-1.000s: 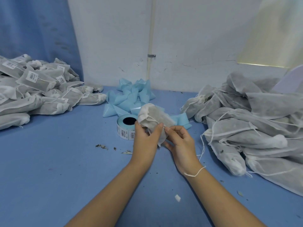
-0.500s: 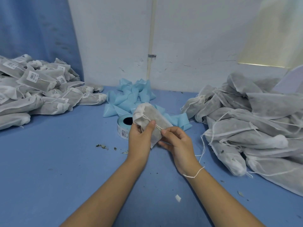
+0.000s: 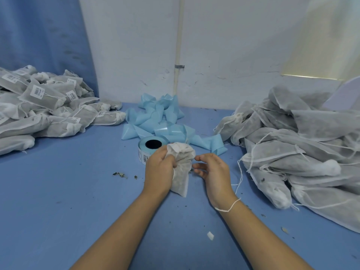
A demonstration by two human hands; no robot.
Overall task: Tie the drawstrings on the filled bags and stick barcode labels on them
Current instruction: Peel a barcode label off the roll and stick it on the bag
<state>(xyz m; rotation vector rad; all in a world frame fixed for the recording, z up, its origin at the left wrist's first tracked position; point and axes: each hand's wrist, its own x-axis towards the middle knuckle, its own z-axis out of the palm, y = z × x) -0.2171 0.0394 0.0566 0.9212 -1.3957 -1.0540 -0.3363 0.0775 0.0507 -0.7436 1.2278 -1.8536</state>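
A small white mesh bag [image 3: 182,173] filled with dark dried material hangs upright over the blue table [image 3: 68,201]. My left hand [image 3: 158,169] grips its gathered neck, and a thin white drawstring runs over that hand's fingers. My right hand [image 3: 213,170] is just to the right of the bag, thumb and fingers loosely curled and apart, with its fingertips close to the bag's side. The roll of barcode labels [image 3: 143,152] stands right behind my left hand.
A pile of tied, labelled bags [image 3: 48,110] lies at the left. A bigger heap of unlabelled bags with loose strings [image 3: 292,152] fills the right. Crumpled blue label backing [image 3: 155,117] sits by the wall behind the roll. Small leaf crumbs [image 3: 119,174] dot the table.
The bag has turned from lying tilted across both hands to hanging down from my left hand's grip on its neck. My right hand has let go and drawn slightly right.
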